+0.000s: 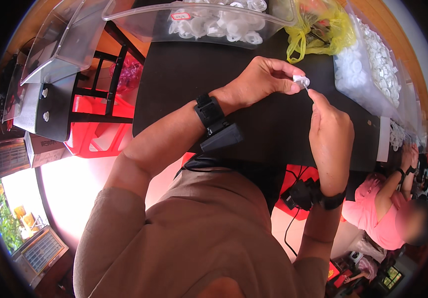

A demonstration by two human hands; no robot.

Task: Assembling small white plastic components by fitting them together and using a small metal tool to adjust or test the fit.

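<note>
Over the dark table (184, 89), my left hand (259, 82) pinches a small white plastic piece (301, 79) between thumb and fingertips. My right hand (332, 131) is closed, its index finger stretched toward the piece. A thin, light-coloured shaft (307, 88) runs from the right fingertips up to the underside of the piece and appears to touch it. The rest of that slim tool is hidden inside the right hand, so its kind cannot be made out.
Ahead stands a clear plastic bin (139, 22) of white plastic parts. A yellow plastic bag (318, 37) lies beside it. Another bin (341, 84) of white parts stands at the right. A person in pink (373, 213) works at the far right. Red stools (99, 134) stand left.
</note>
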